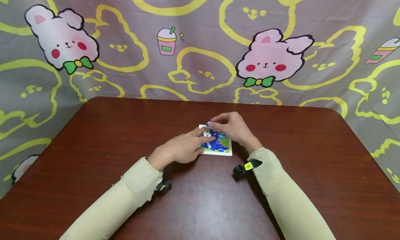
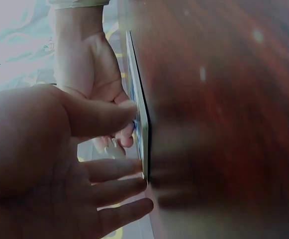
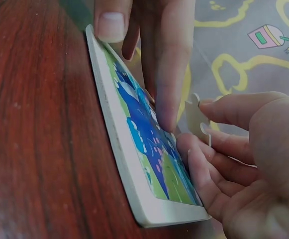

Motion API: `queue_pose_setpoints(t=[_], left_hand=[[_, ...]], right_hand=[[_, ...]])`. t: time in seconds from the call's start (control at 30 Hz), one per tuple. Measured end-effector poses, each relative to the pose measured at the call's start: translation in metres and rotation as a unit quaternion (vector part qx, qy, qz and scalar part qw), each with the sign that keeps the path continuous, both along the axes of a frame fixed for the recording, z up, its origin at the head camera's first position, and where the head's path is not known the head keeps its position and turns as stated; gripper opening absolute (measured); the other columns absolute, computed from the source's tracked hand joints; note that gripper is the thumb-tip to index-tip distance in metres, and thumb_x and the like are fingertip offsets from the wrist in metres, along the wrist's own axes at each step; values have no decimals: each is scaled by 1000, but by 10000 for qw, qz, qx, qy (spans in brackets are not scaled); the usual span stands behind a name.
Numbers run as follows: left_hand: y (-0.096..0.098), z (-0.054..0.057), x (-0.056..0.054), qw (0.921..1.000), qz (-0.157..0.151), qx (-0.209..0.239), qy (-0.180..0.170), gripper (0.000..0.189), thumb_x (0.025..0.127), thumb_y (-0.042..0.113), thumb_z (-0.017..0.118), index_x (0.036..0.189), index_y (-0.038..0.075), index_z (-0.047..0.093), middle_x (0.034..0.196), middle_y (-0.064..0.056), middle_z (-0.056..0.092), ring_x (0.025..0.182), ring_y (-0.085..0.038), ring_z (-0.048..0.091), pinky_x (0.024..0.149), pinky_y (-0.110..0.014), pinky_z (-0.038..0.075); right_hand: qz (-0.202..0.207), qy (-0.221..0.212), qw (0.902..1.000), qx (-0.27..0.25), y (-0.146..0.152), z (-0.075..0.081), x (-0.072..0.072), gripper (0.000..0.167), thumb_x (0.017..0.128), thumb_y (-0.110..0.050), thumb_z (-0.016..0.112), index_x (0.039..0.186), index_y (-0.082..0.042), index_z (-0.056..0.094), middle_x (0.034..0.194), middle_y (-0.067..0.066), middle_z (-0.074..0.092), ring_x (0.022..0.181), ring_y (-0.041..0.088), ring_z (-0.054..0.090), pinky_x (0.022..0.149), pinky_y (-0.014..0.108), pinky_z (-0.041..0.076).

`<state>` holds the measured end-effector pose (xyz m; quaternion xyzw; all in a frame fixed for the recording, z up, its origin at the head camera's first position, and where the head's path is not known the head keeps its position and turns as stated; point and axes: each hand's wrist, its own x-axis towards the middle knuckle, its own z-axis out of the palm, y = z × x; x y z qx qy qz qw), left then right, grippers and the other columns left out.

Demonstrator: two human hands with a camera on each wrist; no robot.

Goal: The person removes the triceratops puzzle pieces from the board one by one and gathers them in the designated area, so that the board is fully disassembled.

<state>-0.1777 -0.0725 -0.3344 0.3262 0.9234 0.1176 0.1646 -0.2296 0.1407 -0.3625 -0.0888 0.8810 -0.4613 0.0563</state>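
Puzzle [image 1: 215,145] is lying on the desk [image 1: 109,136], straight fingers of the left hand [image 1: 183,148] steadying it, while the right hand's [image 1: 235,129] fingers are pinching a piece [image 3: 195,119], seemingly fitting it, likely needing aligning before pressing down.

the left arm [image 1: 117,198] and right arm [image 1: 292,195] slant inward toward the far edge of the worktop [image 1: 103,139]. the left hand [image 1: 185,146] is palm down, fingers spread; beside it, the right hand [image 1: 236,129] pinches between thumb and fingers.
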Motion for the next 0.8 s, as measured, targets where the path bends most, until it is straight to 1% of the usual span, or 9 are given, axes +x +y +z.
queue_pose_setpoints(t=[0.17,0.3,0.4,0.5,0.63,0.7,0.8], left_hand=[[3,1,0,10000,92,6,0,59,109,20,60,164,26,42,180,-11,15,165,-30,23,128,-50,35],[5,1,-1,9999,158,-33,-26,59,109,23,61,164,27,42,180,-9,16,164,-30,26,127,-52,37],[7,1,-1,9997,225,-88,-65,59,108,27,62,164,28,43,180,-10,16,164,-31,28,126,-54,37],[8,1,-1,9994,296,-157,-83,58,108,30,62,163,30,43,180,-11,17,163,-32,30,126,-56,37],[9,2,-1,9991,331,-239,-72,58,108,33,63,163,31,44,179,-12,20,162,-34,32,125,-57,37],[9,2,-1,9991,327,-263,-65,58,108,34,62,163,31,44,178,-14,22,162,-34,32,125,-58,37],[10,2,-2,9991,320,-277,-51,57,108,33,62,163,31,44,177,-15,23,162,-35,32,125,-57,37]], right_hand=[[35,-23,9999,-159,1,0,-2,30,98,-31,79,118,-8,81,104,11,82,87,21,73,73,26,59],[51,-92,9996,-278,1,1,-1,30,98,-30,79,117,-8,81,105,11,82,86,20,73,71,25,58],[103,-168,9988,-442,2,2,-2,31,98,-30,78,119,-7,80,105,12,82,85,18,75,71,24,58],[202,-265,9974,-646,4,3,-1,32,100,-30,77,123,-7,78,106,13,82,86,19,79,75,25,62],[341,-296,9956,-816,10,5,0,34,101,-29,75,128,-7,75,112,15,81,91,23,82,84,30,65],[373,-227,9957,-817,15,6,0,36,102,-29,74,130,-7,74,114,15,81,92,25,82,86,32,65],[325,-44,9972,-672,25,8,0,37,102,-32,74,131,-8,74,114,15,81,92,26,82,86,31,64]])
